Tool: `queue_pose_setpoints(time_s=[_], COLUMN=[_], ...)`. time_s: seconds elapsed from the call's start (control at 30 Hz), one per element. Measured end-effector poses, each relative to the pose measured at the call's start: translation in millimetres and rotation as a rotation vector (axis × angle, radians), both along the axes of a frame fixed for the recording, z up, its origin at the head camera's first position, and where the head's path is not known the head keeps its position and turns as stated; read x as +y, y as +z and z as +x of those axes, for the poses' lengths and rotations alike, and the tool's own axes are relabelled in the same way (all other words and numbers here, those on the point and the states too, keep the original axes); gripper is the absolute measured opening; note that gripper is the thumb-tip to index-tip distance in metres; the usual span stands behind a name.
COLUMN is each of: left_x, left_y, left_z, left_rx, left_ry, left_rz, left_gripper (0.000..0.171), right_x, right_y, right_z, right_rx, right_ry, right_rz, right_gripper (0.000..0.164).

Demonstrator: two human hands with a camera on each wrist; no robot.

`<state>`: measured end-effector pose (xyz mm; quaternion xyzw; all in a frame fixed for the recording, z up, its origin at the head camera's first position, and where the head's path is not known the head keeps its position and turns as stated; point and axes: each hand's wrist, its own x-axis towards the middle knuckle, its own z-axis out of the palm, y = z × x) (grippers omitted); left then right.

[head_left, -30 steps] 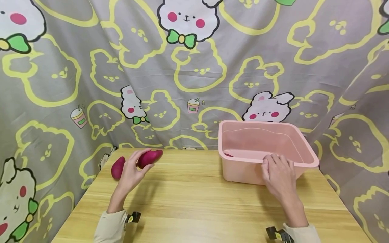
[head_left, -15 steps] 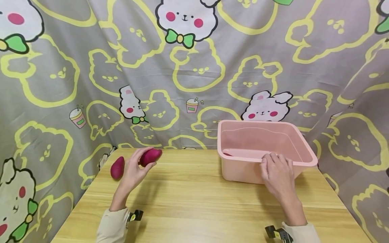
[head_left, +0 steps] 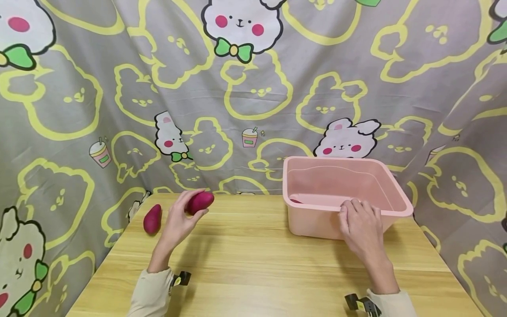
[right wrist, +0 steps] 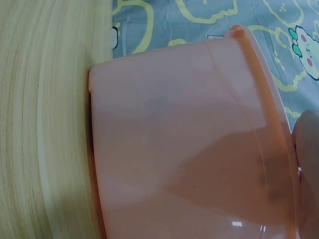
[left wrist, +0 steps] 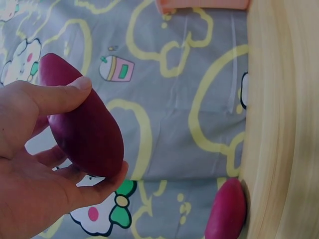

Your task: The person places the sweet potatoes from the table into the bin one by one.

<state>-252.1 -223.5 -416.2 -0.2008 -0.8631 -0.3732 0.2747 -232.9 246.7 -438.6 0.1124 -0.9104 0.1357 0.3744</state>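
My left hand (head_left: 180,220) holds a smooth, dark magenta sweet potato (head_left: 200,202) between thumb and fingers, above the far left of the table. In the left wrist view the thumb lies across this sweet potato (left wrist: 92,129), with fingers behind and below it. A second sweet potato (head_left: 152,219) lies on the table to the left of that hand. At the right, my right hand (head_left: 361,226) grips the front rim of a pink plastic bin (head_left: 317,220). Inside the bin, a bit of something dark red (head_left: 295,201) shows at the left; the front wall hides the rest.
The wooden table (head_left: 245,273) carries the bin near its back right. Directly behind rises a grey curtain (head_left: 253,101) with cartoon animals, which also hangs along both sides. A small black device (head_left: 182,278) is strapped at each wrist.
My left hand has moved slightly right and up with the sweet potato, away from the one on the table. The right hand has stayed on the bin's rim.
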Motion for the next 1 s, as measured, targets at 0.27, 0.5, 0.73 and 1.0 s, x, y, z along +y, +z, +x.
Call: queue_pose_setpoints(time_s=[0.27, 0.5, 0.73, 1.0], left_x=[10.3, 18.9, 25.2, 34.8], left_y=[2.4, 5.2, 6.6, 9.1], left_z=[-2.2, -2.9, -5.2, -6.7], left_rx=[-0.027, -0.030, -0.034, -0.039], left_ry=[-0.044, -0.054, -0.067, -0.090], left_rz=[0.031, 0.033, 0.037, 0.049], left_gripper=[0.057, 0.056, 0.056, 0.056], right_x=[-0.3, -0.6, -1.1, -0.9], right_y=[1.1, 1.8, 2.6, 2.2], right_z=[0.9, 1.2, 1.0, 0.9], right_rx=[0.007, 0.018, 0.008, 0.010], right_ry=[0.002, 0.002, 0.003, 0.001], right_rz=[-0.003, 0.002, 0.003, 0.001], right_gripper=[0.025, 0.023, 0.023, 0.024])
